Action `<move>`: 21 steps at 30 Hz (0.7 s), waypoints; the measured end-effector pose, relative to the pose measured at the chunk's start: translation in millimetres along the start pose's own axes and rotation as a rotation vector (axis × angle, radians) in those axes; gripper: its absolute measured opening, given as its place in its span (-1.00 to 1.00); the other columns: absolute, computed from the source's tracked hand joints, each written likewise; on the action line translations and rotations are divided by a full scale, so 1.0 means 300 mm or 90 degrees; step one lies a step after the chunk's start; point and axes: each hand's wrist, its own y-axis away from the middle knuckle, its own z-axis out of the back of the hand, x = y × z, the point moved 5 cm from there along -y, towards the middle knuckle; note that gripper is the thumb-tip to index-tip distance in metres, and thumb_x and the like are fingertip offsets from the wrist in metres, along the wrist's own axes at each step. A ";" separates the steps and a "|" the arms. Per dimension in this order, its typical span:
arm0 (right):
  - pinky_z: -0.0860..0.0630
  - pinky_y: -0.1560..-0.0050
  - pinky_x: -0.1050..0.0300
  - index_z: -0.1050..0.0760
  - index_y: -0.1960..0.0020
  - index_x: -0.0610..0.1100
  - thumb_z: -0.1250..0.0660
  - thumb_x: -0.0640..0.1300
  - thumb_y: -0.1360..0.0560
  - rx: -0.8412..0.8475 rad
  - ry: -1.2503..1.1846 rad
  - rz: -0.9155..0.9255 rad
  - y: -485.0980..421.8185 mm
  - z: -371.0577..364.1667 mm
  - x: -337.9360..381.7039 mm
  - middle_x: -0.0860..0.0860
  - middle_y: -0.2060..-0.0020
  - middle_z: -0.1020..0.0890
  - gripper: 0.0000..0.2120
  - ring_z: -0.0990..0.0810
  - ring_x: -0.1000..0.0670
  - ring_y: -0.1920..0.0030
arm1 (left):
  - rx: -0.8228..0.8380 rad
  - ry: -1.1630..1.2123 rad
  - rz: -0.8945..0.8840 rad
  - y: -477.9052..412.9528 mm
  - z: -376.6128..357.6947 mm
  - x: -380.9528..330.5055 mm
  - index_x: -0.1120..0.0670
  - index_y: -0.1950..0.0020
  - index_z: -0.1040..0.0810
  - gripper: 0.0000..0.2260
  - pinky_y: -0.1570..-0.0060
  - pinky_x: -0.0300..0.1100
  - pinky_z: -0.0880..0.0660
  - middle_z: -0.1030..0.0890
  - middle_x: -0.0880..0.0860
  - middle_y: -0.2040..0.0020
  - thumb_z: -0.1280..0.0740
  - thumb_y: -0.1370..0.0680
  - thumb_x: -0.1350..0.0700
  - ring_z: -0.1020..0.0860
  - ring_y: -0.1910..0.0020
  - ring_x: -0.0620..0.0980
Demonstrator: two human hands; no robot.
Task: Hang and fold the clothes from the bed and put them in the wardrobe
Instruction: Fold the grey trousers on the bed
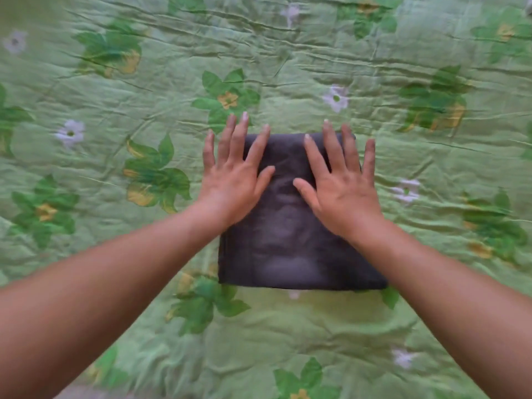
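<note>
Folded dark garment [288, 226] looks soft, light and floppy under the flat, spread left hand [233, 180] and right hand [342, 191], gripping nothing; best lifted from beneath both side edges

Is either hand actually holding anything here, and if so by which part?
Nothing is held. The left hand and right hand lie flat, fingers straight, on the far half of the folded dark cloth.

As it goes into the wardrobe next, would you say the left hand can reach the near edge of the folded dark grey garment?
Probably yes: the left hand lies flat on the folded dark grey garment, its near edge uncovered.
</note>
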 end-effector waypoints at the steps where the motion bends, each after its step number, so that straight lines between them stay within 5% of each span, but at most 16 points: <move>1: 0.17 -0.51 -0.44 0.01 -0.64 -0.01 0.02 0.35 -0.59 0.047 0.012 -0.020 -0.052 -0.016 -0.015 -0.14 -0.64 0.03 -0.25 0.12 -0.24 -0.62 | 0.060 -0.012 0.008 -0.048 -0.024 0.014 -0.05 -0.65 0.02 -0.36 -0.54 0.26 0.11 0.04 0.16 -0.65 -0.02 -0.62 -0.25 0.10 -0.63 0.15; 3: 0.22 -0.51 -0.43 0.21 -0.64 0.03 0.14 0.43 -0.57 0.140 0.013 -0.044 -0.096 -0.070 -0.041 -0.10 -0.64 0.14 -0.21 0.25 -0.20 -0.61 | 0.168 -0.020 0.003 -0.083 -0.086 0.037 -0.08 -0.65 0.16 -0.34 -0.55 0.21 0.20 0.13 0.13 -0.66 0.05 -0.63 -0.30 0.20 -0.62 0.13; 6: 0.12 -0.54 -0.36 0.25 -0.63 0.08 0.15 0.46 -0.55 0.202 -0.032 -0.067 -0.089 -0.114 -0.056 -0.06 -0.64 0.13 -0.20 0.20 -0.18 -0.62 | 0.184 -0.028 -0.010 -0.080 -0.112 0.037 -0.06 -0.65 0.12 -0.35 -0.56 0.18 0.14 0.06 0.17 -0.65 0.04 -0.64 -0.29 0.11 -0.62 0.15; 11: -0.35 -0.32 -0.24 -0.08 -0.60 -0.04 -0.17 0.36 -0.52 0.172 -0.052 -0.062 -0.041 -0.008 -0.034 -0.15 -0.41 -0.34 -0.20 -0.27 -0.23 -0.42 | 0.127 0.005 -0.054 -0.037 -0.001 0.029 0.03 -0.55 -0.24 -0.38 -0.25 0.11 -0.40 -0.44 0.18 -0.31 -0.25 -0.56 -0.21 -0.42 -0.29 0.25; 14: -0.37 -0.36 -0.17 -0.31 -0.48 -0.12 -0.33 0.28 -0.47 0.239 -0.112 -0.058 -0.009 0.033 -0.074 -0.16 -0.31 -0.43 -0.27 -0.32 -0.23 -0.36 | 0.260 0.194 -0.009 -0.043 0.032 0.049 0.02 -0.47 -0.35 -0.38 -0.18 -0.05 -0.46 -0.54 0.13 -0.28 -0.43 -0.48 -0.13 -0.52 -0.22 0.17; 17: -0.35 -0.33 -0.04 -0.51 -0.20 -0.09 -0.44 0.10 -0.39 0.325 -0.163 -0.074 -0.018 0.075 -0.112 -0.13 -0.16 -0.40 -0.54 -0.31 -0.20 -0.30 | 0.409 0.332 0.059 -0.072 0.052 0.041 -0.03 -0.15 -0.53 -0.66 0.15 -0.18 -0.46 -0.62 0.02 -0.01 -0.51 -0.42 0.05 -0.58 0.05 0.01; 19: -0.39 -0.21 0.03 -0.51 -0.07 -0.04 -0.46 -0.02 -0.35 0.359 -0.197 -0.080 -0.025 0.108 -0.121 -0.10 -0.08 -0.41 -0.68 -0.34 -0.18 -0.25 | 0.443 0.332 0.030 -0.081 0.082 0.022 -0.02 0.05 -0.52 -0.77 0.25 -0.15 -0.43 -0.59 0.01 0.12 -0.51 -0.39 0.13 -0.55 0.14 0.02; 21: -0.41 0.16 0.10 -0.42 0.11 -0.01 -0.45 -0.12 -0.35 0.402 -0.221 -0.064 -0.019 0.151 -0.116 -0.01 0.11 -0.48 -0.77 -0.48 -0.17 -0.09 | 0.457 0.304 -0.014 -0.078 0.125 -0.002 0.01 0.11 -0.49 -0.79 0.27 -0.12 -0.40 -0.56 0.02 0.17 -0.48 -0.38 0.16 -0.52 0.17 0.03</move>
